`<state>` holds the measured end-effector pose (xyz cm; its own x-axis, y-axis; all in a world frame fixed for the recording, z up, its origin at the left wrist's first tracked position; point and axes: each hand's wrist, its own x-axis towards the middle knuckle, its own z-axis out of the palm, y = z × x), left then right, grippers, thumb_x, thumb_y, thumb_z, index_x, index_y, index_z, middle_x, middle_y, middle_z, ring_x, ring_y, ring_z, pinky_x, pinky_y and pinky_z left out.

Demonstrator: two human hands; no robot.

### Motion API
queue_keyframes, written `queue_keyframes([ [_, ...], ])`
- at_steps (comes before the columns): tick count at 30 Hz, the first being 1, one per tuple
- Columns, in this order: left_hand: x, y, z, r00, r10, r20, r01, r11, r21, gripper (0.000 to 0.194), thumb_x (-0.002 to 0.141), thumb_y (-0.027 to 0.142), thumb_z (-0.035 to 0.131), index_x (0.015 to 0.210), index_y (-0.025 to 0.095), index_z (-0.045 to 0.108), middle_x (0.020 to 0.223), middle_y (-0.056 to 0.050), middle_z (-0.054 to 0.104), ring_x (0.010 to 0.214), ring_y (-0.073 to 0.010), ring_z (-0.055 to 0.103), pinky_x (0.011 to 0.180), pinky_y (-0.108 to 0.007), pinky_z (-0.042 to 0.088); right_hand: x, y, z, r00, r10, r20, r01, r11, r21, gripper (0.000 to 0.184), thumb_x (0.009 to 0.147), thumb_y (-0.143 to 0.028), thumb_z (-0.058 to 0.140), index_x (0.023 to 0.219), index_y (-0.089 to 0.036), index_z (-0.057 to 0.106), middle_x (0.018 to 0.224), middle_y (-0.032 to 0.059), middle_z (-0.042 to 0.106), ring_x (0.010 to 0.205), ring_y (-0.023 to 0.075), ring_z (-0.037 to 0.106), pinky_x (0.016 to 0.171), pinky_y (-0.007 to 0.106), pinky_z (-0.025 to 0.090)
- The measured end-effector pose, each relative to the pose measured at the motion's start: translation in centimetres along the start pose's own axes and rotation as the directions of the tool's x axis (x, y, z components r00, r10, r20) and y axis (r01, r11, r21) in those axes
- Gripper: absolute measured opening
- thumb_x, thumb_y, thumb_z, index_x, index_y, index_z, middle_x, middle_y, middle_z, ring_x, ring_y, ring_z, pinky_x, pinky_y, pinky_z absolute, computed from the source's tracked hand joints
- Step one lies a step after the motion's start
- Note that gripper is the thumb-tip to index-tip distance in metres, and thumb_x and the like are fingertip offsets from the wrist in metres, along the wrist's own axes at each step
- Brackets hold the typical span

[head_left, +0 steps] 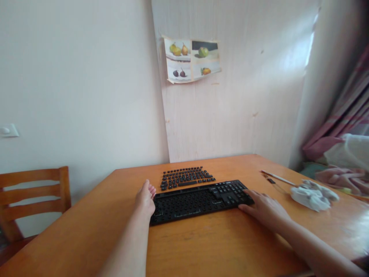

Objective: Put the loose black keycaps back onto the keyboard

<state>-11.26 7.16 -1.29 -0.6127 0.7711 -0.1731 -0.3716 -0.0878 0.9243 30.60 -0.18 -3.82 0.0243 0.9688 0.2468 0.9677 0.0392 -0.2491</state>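
A black keyboard (184, 203) lies across the table, its left and middle parts stripped of keycaps while the number pad side still has keys. Against its left end rests my left hand (145, 198), on its side with the thumb up and fingers curled in, nothing visible in them. My right hand (263, 207) grips the right end, fingers over the top and thumb at the near edge. Just behind the keyboard, loose black keycaps (187, 177) are laid out in rows, with a long space bar among them.
The wooden table (201, 246) reaches the wall. At right lie a thin brush-like stick (278, 177), a small dark object (271, 181) and a crumpled whitish cloth or tissue (313, 195). A wooden chair (33, 198) stands at left; fabric (340, 175) is heaped at far right. Fruit pictures (191, 59) hang behind.
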Motion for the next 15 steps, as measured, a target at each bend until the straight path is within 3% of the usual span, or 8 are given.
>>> queue_keyframes([
  [15, -0.7, -0.2, 0.3, 0.996, -0.066, 0.062, 0.069, 0.996, -0.058, 0.031, 0.086, 0.047, 0.053, 0.079, 0.017, 0.056, 0.08, -0.005, 0.059, 0.078, -0.0129, 0.061, 0.079, -0.026, 0.05, 1.6, 1.3, 0.2, 0.998, 0.049, 0.039, -0.047, 0.997, -0.058, 0.075, 0.074, -0.064, 0.052, 0.134, -0.019, 0.045, 0.11, 0.0175, 0.065, 0.097, 0.0349, 0.062, 0.078, 0.043, 0.045],
])
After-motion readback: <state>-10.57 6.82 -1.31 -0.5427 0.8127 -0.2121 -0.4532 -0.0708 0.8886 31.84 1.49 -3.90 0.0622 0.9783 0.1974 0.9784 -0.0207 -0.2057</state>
